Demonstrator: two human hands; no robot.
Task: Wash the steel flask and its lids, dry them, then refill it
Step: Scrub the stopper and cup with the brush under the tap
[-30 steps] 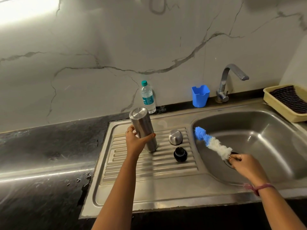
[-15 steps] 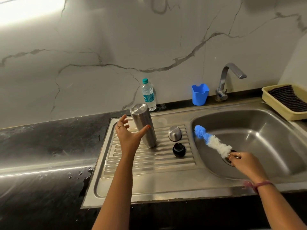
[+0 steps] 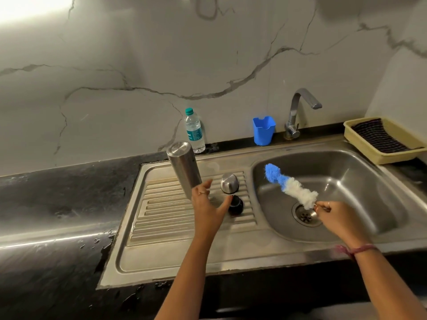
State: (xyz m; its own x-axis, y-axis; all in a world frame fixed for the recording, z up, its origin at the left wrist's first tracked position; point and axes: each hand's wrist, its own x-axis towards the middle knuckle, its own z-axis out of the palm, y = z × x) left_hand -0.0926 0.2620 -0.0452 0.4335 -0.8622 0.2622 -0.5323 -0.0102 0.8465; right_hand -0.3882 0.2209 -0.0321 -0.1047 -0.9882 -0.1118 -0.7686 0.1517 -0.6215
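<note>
The steel flask [image 3: 183, 168] stands upside down on the ribbed drainboard [image 3: 161, 215]. To its right lie the steel lid [image 3: 229, 183] and, just in front of it, the black inner lid [image 3: 236, 204]. My left hand [image 3: 209, 207] hovers open between the flask and the black lid, thumb near the lid, holding nothing. My right hand [image 3: 332, 215] pinches the handle of a blue and white bottle brush [image 3: 288, 185] above the sink basin [image 3: 360, 181], near the drain [image 3: 306, 214].
A plastic water bottle [image 3: 194, 131] stands against the marble wall. A blue cup [image 3: 263, 130] and the tap [image 3: 298, 112] sit behind the basin. A yellow tray [image 3: 360, 144] with a dark cloth rests at the right. The black counter [image 3: 57, 204] is wet.
My left hand let go of the flask, opened, and moved right toward the black lid. The flask stays standing. The right hand with the brush has hardly moved.
</note>
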